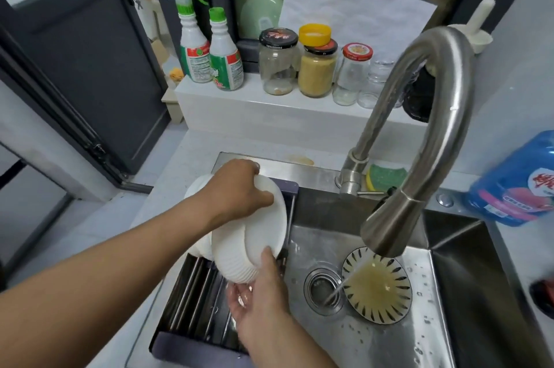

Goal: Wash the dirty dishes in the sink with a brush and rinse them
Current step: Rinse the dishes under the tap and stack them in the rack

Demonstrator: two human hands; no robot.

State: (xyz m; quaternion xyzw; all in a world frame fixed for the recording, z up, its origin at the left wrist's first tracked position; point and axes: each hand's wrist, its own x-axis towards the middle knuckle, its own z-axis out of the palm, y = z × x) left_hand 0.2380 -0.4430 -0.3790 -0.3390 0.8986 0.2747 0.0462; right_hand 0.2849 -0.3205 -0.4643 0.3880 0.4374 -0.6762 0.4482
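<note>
The person holds a stack of white bowls [233,253] with both hands, in the air above the rack [192,292] that lies across the left part of the sink [464,277]. The bowls are turned on their side. Their openings face to the right, toward the faucet [419,172], and their bases point to the left and a little down, so the axis of the stack is almost level.

The left hand [236,187] comes from above. Its grip is curled over the top rim of the bowls, with the thumb on the inner side. The right hand [257,301] is below, palm up. Its grip pinches the low edge of the stack, the thumb pressed on the ribbed wall and the wet fingers under it. Another white dish [196,187] shows behind the left wrist, mostly hidden.

Water runs from the faucet into a plate [389,318] with dark stripes on its rim. This plate lies flat on the sink bottom, just beside the drain [322,289], and it holds yellowish water.

A green and yellow sponge [386,175] lies behind the faucet base. A blue bottle [515,181] stands on the table at the right. On the ledge behind are jars [277,67] and two bottles with green caps [195,46].
</note>
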